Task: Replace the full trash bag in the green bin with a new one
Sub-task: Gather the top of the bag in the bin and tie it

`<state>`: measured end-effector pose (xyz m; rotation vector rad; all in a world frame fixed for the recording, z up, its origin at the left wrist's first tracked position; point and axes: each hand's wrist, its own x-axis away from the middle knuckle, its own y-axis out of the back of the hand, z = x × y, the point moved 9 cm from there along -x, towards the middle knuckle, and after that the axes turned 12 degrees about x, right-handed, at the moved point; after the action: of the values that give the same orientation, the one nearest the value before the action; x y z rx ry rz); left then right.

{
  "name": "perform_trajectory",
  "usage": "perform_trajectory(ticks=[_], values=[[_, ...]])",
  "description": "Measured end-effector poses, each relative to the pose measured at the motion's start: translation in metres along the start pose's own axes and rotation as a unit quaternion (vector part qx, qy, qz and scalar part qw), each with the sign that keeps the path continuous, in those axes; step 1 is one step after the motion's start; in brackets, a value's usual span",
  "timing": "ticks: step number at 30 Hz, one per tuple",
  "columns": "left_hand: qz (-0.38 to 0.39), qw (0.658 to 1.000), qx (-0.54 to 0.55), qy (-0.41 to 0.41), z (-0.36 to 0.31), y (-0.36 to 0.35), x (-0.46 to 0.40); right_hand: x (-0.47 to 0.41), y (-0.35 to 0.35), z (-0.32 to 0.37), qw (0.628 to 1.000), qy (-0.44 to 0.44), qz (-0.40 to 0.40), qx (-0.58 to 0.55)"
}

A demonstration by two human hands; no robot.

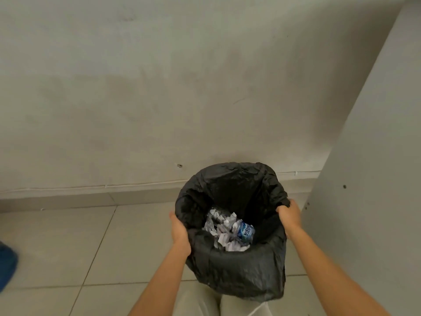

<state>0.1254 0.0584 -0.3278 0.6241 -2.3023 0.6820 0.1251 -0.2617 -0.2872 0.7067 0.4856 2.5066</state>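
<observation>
A black trash bag (241, 272) stands on the floor near the wall, draped over its bin so fully that no green shows. Its mouth is open, and inside lie crumpled white paper (222, 229) and a plastic water bottle with a blue label (246, 231). My left hand (180, 232) grips the bag's left rim. My right hand (288, 214) holds a bunched fold of plastic at the right rim. Both forearms reach in from the bottom of the view.
A grey wall (159, 99) with a low skirting runs behind the bag. A tall grey panel (376, 156) rises close on the right. Pale floor tiles (68, 247) spread to the left, with a blue object (6, 265) at the left edge. My knees show below the bag.
</observation>
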Motion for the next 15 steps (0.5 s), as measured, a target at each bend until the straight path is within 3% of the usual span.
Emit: perform_trajectory(ticks=[3, 5, 8, 11, 15], values=[[0.066, 0.989, 0.078, 0.108, 0.018, -0.001, -0.017, 0.009, -0.024, -0.015, 0.949, -0.074, 0.127, -0.28], [0.054, 0.99, 0.033, 0.129, 0.022, 0.004, -0.02, 0.004, -0.027, -0.028, 0.931, -0.122, 0.109, -0.327], [-0.03, 0.987, -0.066, 0.145, 0.022, 0.035, -0.016, -0.005, -0.022, -0.051, 0.954, -0.184, 0.085, -0.22], [0.016, 0.992, -0.038, 0.117, 0.01, 0.036, -0.015, 0.001, -0.013, -0.056, 0.975, -0.178, 0.095, -0.092], [0.09, 0.994, 0.049, 0.037, -0.035, 0.027, -0.011, 0.011, -0.013, -0.061, 0.962, -0.198, 0.153, -0.108]])
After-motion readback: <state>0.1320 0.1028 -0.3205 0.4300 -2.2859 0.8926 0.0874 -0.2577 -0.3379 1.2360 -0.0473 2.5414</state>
